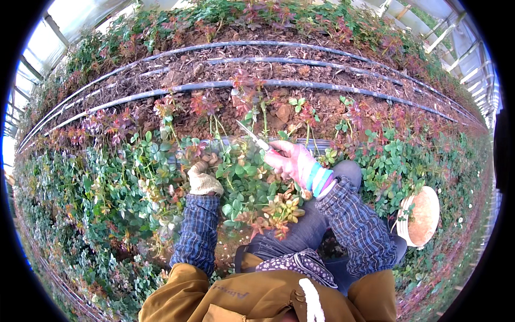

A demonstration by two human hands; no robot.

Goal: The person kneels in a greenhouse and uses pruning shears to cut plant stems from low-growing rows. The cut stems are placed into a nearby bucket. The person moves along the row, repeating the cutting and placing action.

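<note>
In the right hand [289, 161] we had the fingers closed around the pale handle of a slim knife [251, 133], its blade angled away to the upper left, over the near edge of the bed. We saw a striped blue-and-white band [317, 178] at that wrist. To its left, our left hand [203, 180], in a cream knitted glove, sat with curled fingers beside the leafy stems [241, 185] (whether it pinched one, we could not tell). Those stems, green with some reddish leaves, stood between our hands, in front of our lap. Checked blue sleeves [196, 231] covered both forearms, below which we wore a brown jacket [241, 300]. Off to the right, near our right sleeve, we had a white bucket [403, 225] among the foliage. Beyond the knife, three dark hoses [212, 86] ran across brown soil [188, 75], with more bushes [322, 24] behind.
</note>
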